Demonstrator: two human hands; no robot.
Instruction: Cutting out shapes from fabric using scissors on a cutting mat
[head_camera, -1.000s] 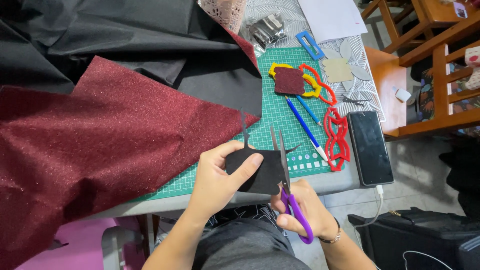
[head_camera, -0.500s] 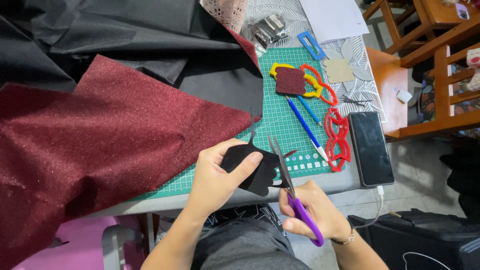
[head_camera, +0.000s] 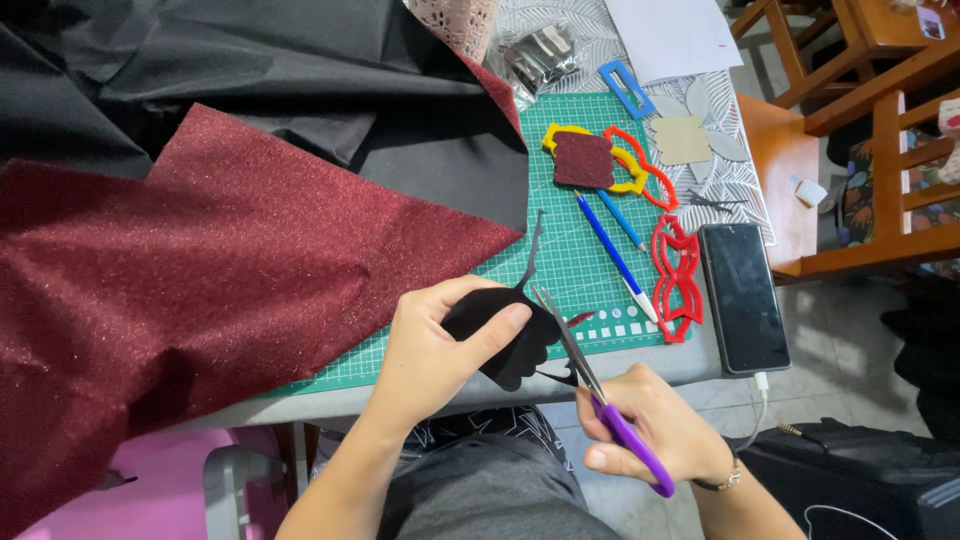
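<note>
From my seat at the far end, I start at the left, where a big sheet of dark red glitter fabric (head_camera: 200, 290) spreads over the table, with black cloth (head_camera: 250, 70) bunched behind it. Both lap onto the green cutting mat (head_camera: 560, 250). My left hand (head_camera: 435, 345) is pinched on a black fabric piece (head_camera: 505, 335), thumb on top and fingers curled beneath, holding it just above the mat's near edge. A thin black strip rises from that piece toward the mat. My right hand (head_camera: 650, 430) is clenched through the purple handles of the scissors (head_camera: 590, 385); the blades stand slightly parted, their tips at the right edge of the black piece. Further right on the mat lie two blue pens (head_camera: 615, 250), a small dark red cut-out (head_camera: 582, 160) resting on a yellow template (head_camera: 625, 170), and red templates (head_camera: 678, 275). A black phone (head_camera: 742, 295) sits just beside the mat, near the table's right edge
</note>
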